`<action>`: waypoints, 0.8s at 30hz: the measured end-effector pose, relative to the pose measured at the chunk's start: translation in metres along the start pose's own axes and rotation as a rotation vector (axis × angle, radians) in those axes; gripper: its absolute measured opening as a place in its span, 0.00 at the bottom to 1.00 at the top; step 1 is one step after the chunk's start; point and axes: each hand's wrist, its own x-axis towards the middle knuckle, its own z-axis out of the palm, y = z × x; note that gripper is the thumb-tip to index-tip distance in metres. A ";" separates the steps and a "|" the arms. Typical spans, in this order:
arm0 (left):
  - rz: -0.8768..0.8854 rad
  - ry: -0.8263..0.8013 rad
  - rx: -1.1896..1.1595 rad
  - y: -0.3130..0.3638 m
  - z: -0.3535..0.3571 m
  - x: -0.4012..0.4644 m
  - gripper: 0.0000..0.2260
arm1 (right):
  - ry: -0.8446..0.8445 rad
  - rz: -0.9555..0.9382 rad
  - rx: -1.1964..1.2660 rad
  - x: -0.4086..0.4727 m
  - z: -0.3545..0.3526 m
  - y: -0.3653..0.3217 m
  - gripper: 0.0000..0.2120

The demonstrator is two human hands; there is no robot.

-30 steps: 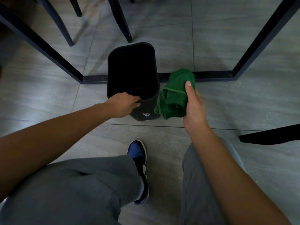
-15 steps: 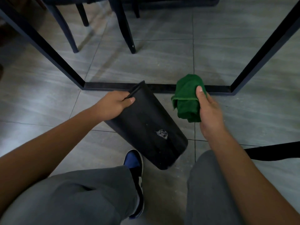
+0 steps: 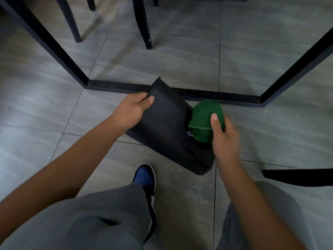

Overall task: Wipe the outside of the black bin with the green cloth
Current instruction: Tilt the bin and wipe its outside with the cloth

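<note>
The bin (image 3: 167, 127) was tipped over between the two hands, rim end up and left, base down near the right wrist. Left hand (image 3: 134, 109) was on the rim, right hand (image 3: 223, 138) pressed the cloth (image 3: 202, 120) against the bin's right side. Table frame (image 3: 198, 93) ran behind it, a shoe (image 3: 144, 177) sat in front, chair legs (image 3: 144, 24) further back.

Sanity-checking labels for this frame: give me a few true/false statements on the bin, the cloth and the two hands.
1. The black plastic bin stands upright on the floor. False: it is tilted, rim away from the person.
2. The left hand grips the bin's rim. True.
3. The bunched green cloth lies on the grey tiled floor. False: the right hand holds it against the bin's side.
4. A blue-and-black shoe shows below the bin. True.
5. The cloth is inside the bin. False: it is outside.
</note>
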 end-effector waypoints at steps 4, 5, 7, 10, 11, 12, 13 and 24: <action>-0.040 -0.049 -0.123 -0.002 -0.002 0.002 0.13 | 0.020 -0.002 -0.024 -0.001 0.006 0.011 0.08; -0.041 -0.074 -0.118 -0.002 -0.002 0.001 0.12 | 0.025 -0.004 -0.032 -0.003 0.007 0.014 0.11; -0.030 -0.117 -0.076 -0.001 -0.001 0.000 0.11 | 0.038 -0.019 -0.056 -0.008 0.008 0.019 0.18; 0.025 -0.137 -0.004 0.003 0.003 -0.001 0.16 | 0.087 -0.080 -0.123 -0.011 0.010 0.022 0.20; 0.045 -0.134 0.009 0.004 0.005 0.000 0.17 | 0.105 -0.118 -0.165 -0.009 0.012 0.022 0.21; 0.060 -0.129 0.017 0.005 0.006 0.000 0.18 | 0.115 -0.157 -0.210 -0.007 0.014 0.022 0.24; 0.065 -0.122 0.019 0.003 0.007 0.001 0.18 | 0.121 -0.188 -0.249 -0.004 0.017 0.022 0.26; 0.021 -0.053 -0.082 -0.008 0.001 0.000 0.11 | 0.255 -0.281 -0.541 -0.023 0.026 0.069 0.29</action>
